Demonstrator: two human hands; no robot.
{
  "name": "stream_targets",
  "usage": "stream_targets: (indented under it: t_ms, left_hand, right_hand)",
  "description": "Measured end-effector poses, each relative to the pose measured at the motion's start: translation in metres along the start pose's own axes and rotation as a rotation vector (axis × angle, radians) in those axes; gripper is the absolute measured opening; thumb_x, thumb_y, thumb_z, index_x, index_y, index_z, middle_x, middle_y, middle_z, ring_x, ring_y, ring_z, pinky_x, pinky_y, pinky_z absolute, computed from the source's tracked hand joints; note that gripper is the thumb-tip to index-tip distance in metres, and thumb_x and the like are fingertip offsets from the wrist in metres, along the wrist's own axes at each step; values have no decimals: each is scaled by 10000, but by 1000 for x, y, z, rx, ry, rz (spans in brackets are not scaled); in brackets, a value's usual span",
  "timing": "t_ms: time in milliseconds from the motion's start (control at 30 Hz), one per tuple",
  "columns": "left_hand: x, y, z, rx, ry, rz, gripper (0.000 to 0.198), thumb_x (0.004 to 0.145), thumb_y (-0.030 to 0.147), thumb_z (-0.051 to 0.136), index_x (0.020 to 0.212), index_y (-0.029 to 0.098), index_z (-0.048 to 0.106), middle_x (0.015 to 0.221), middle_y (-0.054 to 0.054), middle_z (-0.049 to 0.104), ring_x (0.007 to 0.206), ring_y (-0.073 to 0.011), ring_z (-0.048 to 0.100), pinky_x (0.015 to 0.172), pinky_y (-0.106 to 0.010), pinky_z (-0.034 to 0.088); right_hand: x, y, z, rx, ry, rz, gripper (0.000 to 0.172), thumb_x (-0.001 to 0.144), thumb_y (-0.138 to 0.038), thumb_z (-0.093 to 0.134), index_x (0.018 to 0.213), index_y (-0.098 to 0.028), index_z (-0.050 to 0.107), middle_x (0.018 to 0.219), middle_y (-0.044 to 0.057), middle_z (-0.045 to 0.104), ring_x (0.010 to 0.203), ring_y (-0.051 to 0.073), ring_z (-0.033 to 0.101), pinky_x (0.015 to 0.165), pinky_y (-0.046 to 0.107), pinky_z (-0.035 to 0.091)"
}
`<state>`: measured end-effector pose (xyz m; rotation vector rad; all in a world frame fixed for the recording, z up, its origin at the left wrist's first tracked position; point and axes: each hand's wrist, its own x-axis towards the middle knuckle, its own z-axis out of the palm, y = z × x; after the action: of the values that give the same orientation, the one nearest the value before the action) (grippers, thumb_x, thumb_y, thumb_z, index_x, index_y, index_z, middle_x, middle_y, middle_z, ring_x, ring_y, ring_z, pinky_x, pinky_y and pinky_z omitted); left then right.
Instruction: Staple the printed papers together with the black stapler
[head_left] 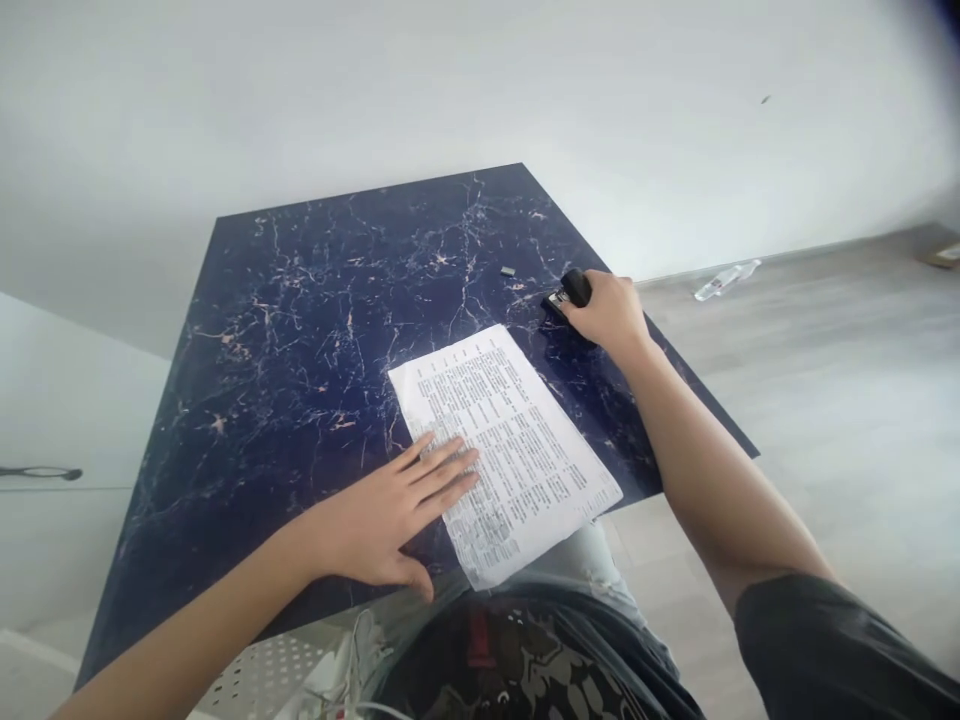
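Printed sheets of paper lie at the table's near edge, their front corner sticking out past it. My left hand rests over their left side, fingers stretched and spread, the thumb off the paper. Farther back on the right, my right hand is closed around a black stapler near the table's right edge. The stapler's jaw end points left, and my palm hides its rear part. A small grey block, perhaps a strip of staples, sits to the left of the stapler.
The dark blue marble-patterned table has a white wall behind it. On the floor at the right lies a clear plastic bottle. A cardboard box shows at the far right, and a white perforated surface below the table's front edge.
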<state>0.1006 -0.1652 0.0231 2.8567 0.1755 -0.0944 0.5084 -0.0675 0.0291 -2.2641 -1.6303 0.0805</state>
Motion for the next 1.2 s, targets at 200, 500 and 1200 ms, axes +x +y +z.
stream_targets:
  t_ms: [200, 500, 1200]
  left_hand:
    - [-34, 61, 29, 173, 123, -75, 768, 1033, 325, 704, 1687, 94, 373, 1733, -170, 391, 1668, -376, 240, 1394, -614, 158]
    - [-43, 81, 10, -249, 693, -408, 408, 1038, 203, 629, 1432, 286, 689, 1281, -36, 812, 1109, -206, 813, 928, -353, 707]
    - [-69, -40, -130, -917, 1271, -832, 606, 665, 573, 978, 1028, 138, 761, 1046, -130, 823, 1075, -336, 768, 896, -401, 637]
  right_hand:
    - [4, 1, 10, 4, 7, -18, 239, 881, -365, 648, 1036, -188, 687, 1011, 169, 731, 983, 361, 661, 887, 452, 520]
    - [3, 1, 10, 39, -10, -47, 344, 903, -398, 645, 1122, -143, 719, 1083, 208, 752, 1032, 352, 679, 902, 420, 521]
    - [0, 0, 12, 85, -91, -76, 346, 935, -386, 597, 1162, -150, 709, 1125, 226, 762, 1018, 372, 722, 814, 412, 499]
